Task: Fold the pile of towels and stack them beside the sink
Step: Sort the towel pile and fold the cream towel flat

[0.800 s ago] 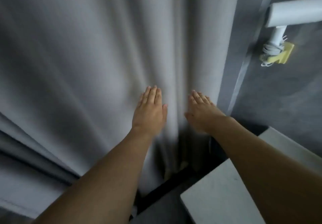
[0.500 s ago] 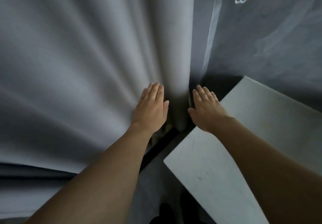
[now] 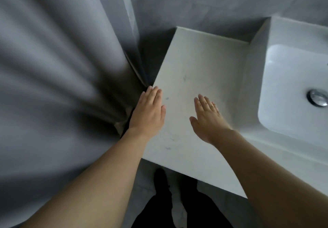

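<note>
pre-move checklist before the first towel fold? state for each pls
1. Towels located: not ok, no towel or pile in the head view.
2. Left hand free: ok, fingers straight, holding nothing, at the left edge of the counter.
3. Right hand free: ok, fingers straight, holding nothing, over the counter.
4. Stacking spot beside the sink: ok, the counter left of the basin shows bare surface.
5. Counter dry: cannot tell, only faint marks visible.
6. Curtain off the counter: ok, it hangs left of the counter edge.
</note>
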Tool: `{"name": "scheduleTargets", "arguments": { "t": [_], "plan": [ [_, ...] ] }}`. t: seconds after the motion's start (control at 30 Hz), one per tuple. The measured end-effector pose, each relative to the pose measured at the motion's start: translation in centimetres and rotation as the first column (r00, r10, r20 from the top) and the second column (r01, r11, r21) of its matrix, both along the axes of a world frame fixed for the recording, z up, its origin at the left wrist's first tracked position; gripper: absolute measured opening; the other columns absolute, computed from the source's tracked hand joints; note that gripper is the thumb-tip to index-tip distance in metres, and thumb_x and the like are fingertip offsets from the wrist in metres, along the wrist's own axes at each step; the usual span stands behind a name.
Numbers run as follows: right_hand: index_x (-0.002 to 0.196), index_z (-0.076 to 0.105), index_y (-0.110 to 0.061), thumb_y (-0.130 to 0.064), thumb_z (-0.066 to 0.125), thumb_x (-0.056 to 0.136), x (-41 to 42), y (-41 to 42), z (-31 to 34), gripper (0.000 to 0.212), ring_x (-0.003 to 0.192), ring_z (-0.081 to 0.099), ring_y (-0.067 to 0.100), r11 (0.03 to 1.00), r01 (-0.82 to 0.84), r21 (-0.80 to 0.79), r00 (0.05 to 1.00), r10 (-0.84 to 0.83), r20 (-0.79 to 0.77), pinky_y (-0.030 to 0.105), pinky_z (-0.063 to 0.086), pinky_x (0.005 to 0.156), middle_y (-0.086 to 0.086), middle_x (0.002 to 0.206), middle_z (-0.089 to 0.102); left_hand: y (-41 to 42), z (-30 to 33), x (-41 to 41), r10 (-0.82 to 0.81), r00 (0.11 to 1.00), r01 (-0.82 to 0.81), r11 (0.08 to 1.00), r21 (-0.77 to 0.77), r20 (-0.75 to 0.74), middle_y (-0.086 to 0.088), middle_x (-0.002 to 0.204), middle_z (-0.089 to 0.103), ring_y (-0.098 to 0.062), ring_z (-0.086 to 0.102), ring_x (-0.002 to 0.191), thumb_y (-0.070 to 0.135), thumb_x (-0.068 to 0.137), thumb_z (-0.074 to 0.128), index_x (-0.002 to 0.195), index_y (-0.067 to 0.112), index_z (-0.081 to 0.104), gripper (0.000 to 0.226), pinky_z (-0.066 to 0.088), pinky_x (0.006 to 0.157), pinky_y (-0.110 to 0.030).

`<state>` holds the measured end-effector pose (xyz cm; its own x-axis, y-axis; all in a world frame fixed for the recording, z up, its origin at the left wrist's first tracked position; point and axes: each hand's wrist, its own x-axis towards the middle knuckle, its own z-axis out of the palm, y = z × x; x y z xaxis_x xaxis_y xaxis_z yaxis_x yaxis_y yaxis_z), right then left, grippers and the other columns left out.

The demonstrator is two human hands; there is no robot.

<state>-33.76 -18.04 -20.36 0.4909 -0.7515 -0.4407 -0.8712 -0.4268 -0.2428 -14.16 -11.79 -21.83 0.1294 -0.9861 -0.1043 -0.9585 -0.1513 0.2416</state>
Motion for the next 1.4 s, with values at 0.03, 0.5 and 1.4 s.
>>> {"name": "scheduleTargets", "arguments": {
  "t": [0.03,0.5,1.4],
  "plan": [
    [0.154,-0.007,-0.01,-0.034,0.028,0.104,-1.2,0.4,-0.1,0.066,0.149,-0.015,0.02,1.0,0.017,0.015,1.0,-0.017,0.002,0.032,-0.011,0.118,0.006,0.162,-0.016,-0.1,-0.1,-1.2,-0.029,1.0,0.029,1.0,0.009,0.001,-0.012,0.164,0.019,-0.025,0.008,0.153,0.029,0.106,0.029,0.155,0.002,0.021,0.057,-0.001,0.123,-0.034],
    [0.155,-0.005,-0.012,-0.034,0.026,0.104,-20.9,6.6,-1.7,0.063,0.148,-0.014,0.014,0.968,0.199,0.154,0.977,-0.207,0.039,0.028,-0.011,0.118,0.002,0.162,-0.013,0.9,-1.4,-21.2,-0.174,0.983,0.183,0.961,0.207,-0.062,-0.013,0.161,0.026,-0.026,0.022,0.149,0.033,0.106,0.031,0.152,0.003,0.029,0.055,0.016,0.12,-0.033],
    [0.155,0.013,-0.009,-0.032,0.037,0.103,-57.7,7.3,1.2,0.062,0.15,0.001,0.018,0.736,0.672,0.084,0.728,-0.677,0.11,0.03,0.002,0.12,0.005,0.163,0.007,-3.1,5.1,-61.2,-0.564,0.748,0.637,0.758,0.14,-0.349,-0.006,0.131,0.055,-0.025,0.053,0.117,0.027,0.104,0.035,0.121,0.009,0.053,0.03,0.039,0.085,-0.032]
  ]
}}
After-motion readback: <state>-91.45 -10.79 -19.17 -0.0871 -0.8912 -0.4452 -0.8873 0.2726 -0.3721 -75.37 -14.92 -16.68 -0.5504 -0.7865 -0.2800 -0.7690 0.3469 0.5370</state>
